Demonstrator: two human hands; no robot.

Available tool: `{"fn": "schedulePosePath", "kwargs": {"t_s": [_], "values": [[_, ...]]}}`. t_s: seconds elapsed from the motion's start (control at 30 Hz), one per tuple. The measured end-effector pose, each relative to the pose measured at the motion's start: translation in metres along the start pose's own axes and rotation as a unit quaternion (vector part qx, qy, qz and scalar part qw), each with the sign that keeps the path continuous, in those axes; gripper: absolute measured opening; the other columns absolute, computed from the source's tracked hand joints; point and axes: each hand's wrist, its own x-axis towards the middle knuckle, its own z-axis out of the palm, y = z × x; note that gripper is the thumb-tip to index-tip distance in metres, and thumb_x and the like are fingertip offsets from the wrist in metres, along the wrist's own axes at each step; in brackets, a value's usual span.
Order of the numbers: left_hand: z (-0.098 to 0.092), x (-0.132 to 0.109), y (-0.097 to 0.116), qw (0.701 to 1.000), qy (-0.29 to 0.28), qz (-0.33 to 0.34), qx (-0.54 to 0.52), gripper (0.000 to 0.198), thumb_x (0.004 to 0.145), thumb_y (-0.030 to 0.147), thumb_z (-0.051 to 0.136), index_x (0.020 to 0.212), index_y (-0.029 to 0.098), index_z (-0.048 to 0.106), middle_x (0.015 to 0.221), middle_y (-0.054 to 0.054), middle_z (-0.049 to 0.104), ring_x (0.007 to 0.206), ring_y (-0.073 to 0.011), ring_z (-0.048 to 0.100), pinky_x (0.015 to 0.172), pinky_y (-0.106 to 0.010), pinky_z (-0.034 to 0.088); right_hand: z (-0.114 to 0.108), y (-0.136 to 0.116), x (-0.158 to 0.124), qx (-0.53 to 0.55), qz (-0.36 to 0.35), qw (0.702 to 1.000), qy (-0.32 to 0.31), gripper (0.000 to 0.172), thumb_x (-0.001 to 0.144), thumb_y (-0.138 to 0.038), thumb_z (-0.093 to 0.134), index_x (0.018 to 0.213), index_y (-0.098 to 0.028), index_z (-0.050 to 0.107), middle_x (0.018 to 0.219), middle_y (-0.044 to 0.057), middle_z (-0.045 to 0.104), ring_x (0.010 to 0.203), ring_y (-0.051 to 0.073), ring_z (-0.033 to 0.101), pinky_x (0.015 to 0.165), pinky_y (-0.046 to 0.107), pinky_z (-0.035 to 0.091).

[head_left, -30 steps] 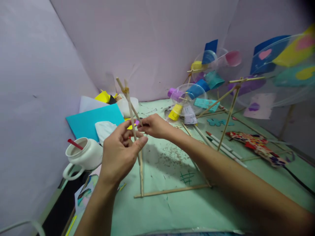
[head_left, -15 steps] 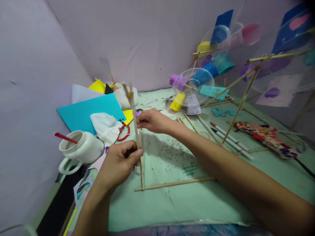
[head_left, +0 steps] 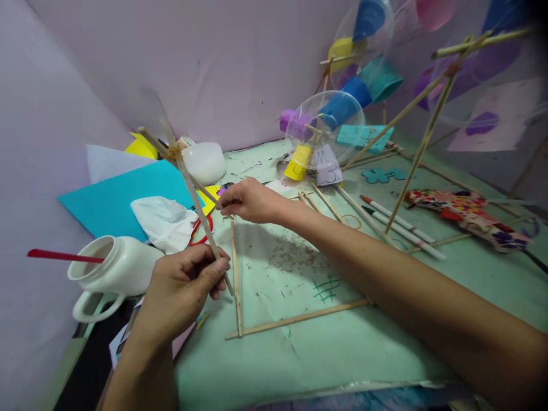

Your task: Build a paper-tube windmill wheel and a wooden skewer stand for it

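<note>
My left hand [head_left: 184,285] is closed around the near leg of two wooden sticks [head_left: 196,201] joined near the top in an inverted V. An orange-brown binding [head_left: 173,153] wraps their crossing. The fingers of my right hand [head_left: 252,201] pinch the other leg near its lower end. The joined sticks lean to the left, and the near leg's foot hangs just beside a flat frame of thin sticks [head_left: 299,320] on the green table cover [head_left: 274,365]. My right forearm hides part of that frame.
At left are a white mug [head_left: 141,265] with a red stick, crumpled tissue [head_left: 160,220], blue card [head_left: 128,194] and red-handled scissors [head_left: 192,242]. At right stand a stick structure [head_left: 422,151] with plastic discs and coloured cups, markers [head_left: 402,225] and a patterned cloth item [head_left: 458,214].
The joined sticks have tipped left, their top swinging away and the near leg's foot lifting off the frame's corner. Both hands keep hold. The camera view has shifted slightly.
</note>
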Motion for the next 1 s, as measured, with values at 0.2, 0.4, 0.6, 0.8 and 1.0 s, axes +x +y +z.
{"fn": "schedulePosePath", "kwargs": {"t_s": [0.2, 0.4, 0.6, 0.8, 1.0], "values": [[0.0, 0.002, -0.005, 1.0, 0.011, 0.002, 0.01, 0.014, 0.074, 0.023, 0.058, 0.062, 0.017, 0.062, 0.045, 0.004, 0.056, 0.04, -0.0068, 0.051, 0.04, -0.015, 0.04, 0.004, 0.007, 0.001, 0.016, 0.006, 1.0, 0.023, 0.013, 0.078, -0.011, 0.061, 0.083, -0.011, 0.072, 0.077, 0.002, 0.069, 0.073, 0.011, 0.058, 0.069, 0.022, 0.038], [-0.001, 0.002, -0.005, 1.0, -0.022, -0.004, 0.021, 0.014, 0.075, 0.025, 0.057, 0.066, 0.017, 0.063, 0.046, 0.004, 0.057, 0.04, -0.0072, 0.052, 0.042, -0.015, 0.041, 0.011, 0.013, 0.001, 0.008, -0.004, 0.999, 0.046, 0.014, 0.077, -0.01, 0.062, 0.084, -0.012, 0.074, 0.076, 0.002, 0.07, 0.073, 0.011, 0.06, 0.069, 0.021, 0.038], [0.0, 0.002, -0.005, 0.999, -0.035, -0.017, 0.019, 0.015, 0.076, 0.026, 0.056, 0.065, 0.016, 0.062, 0.046, 0.003, 0.058, 0.042, -0.0082, 0.054, 0.043, -0.017, 0.043, 0.012, 0.014, 0.001, 0.01, -0.004, 0.999, 0.044, 0.016, 0.078, -0.01, 0.061, 0.087, -0.011, 0.074, 0.084, 0.005, 0.072, 0.079, 0.012, 0.062, 0.072, 0.021, 0.04], [0.001, 0.003, 0.0, 0.999, -0.029, -0.019, 0.021, 0.015, 0.075, 0.025, 0.057, 0.063, 0.017, 0.061, 0.046, 0.003, 0.058, 0.041, -0.0086, 0.054, 0.043, -0.017, 0.043, 0.013, 0.011, 0.0, 0.012, -0.002, 0.999, 0.041, 0.016, 0.079, -0.01, 0.059, 0.086, -0.013, 0.073, 0.082, 0.003, 0.071, 0.078, 0.012, 0.061, 0.072, 0.021, 0.039], [0.003, 0.005, 0.001, 0.999, -0.029, -0.032, 0.014, 0.014, 0.073, 0.023, 0.057, 0.061, 0.016, 0.06, 0.045, 0.003, 0.058, 0.041, -0.0091, 0.055, 0.042, -0.018, 0.044, 0.014, 0.01, -0.001, -0.011, 0.004, 1.0, 0.028, 0.017, 0.079, -0.01, 0.057, 0.083, -0.013, 0.073, 0.078, 0.002, 0.069, 0.074, 0.011, 0.058, 0.069, 0.021, 0.036]]}}
